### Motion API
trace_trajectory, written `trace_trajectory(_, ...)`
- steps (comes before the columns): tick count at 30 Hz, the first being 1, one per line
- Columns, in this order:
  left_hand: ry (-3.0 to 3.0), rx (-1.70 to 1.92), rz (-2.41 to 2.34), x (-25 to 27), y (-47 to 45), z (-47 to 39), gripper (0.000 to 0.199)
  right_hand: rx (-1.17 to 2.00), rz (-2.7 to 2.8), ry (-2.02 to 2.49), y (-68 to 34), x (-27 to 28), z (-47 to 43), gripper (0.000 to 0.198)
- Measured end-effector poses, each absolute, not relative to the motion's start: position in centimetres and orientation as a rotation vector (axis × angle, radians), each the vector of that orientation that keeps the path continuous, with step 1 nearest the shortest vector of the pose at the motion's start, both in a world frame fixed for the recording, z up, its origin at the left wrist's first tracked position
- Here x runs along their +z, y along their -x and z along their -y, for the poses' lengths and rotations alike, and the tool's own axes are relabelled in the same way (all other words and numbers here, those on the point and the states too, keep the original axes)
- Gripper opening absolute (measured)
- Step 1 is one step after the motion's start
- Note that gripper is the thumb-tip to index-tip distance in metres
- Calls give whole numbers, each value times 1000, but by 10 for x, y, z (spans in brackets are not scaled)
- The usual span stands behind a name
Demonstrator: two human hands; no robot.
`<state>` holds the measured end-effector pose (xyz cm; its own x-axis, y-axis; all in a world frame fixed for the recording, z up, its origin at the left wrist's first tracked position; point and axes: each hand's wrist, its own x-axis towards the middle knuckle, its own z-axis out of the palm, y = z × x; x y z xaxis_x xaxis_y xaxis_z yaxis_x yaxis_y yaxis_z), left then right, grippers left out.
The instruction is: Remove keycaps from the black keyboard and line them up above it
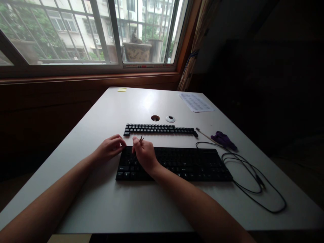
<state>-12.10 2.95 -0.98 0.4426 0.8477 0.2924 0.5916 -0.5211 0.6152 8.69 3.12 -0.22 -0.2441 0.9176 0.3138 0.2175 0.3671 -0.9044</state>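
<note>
A black full-size keyboard (192, 165) lies on the white table; its upper left keys look darker, and my right hand partly covers them. My left hand (111, 147) has its fingers bent, with the fingertips against the keyboard's top left corner. Over the left part of the keys, my right hand (145, 153) is closed in a fist around a thin tool (141, 138). Only a small forked end of the tool shows above the fist, so its kind is unclear. Just behind the keyboard, loose black keycaps (149, 128) stand in lined-up rows.
The keyboard's black cable (253, 168) lies in loops on the right. Near it are a thin brush (206, 135) and a purple cloth (224, 140). Farther back are a round table hole (155, 118), its white cover (170, 119), a printed sheet (196, 102) and a yellow note (122, 89).
</note>
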Motion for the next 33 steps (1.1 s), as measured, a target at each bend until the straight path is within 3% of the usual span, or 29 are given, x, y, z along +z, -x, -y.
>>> trace_trajectory(12, -2301, 922, -1122, -2, 116, -24, 13, 983, 1517, 944, -88, 2, -30, 51)
trace_trajectory(23, -2166, 886, -964, -5, 118, -25, 35, 1152, 1283, 973, -89, -5, -37, 46)
trace_trajectory(33, -1912, 920, -971, -13, 116, -27, 22, 1251, 1262, 932, -89, -4, -37, 45)
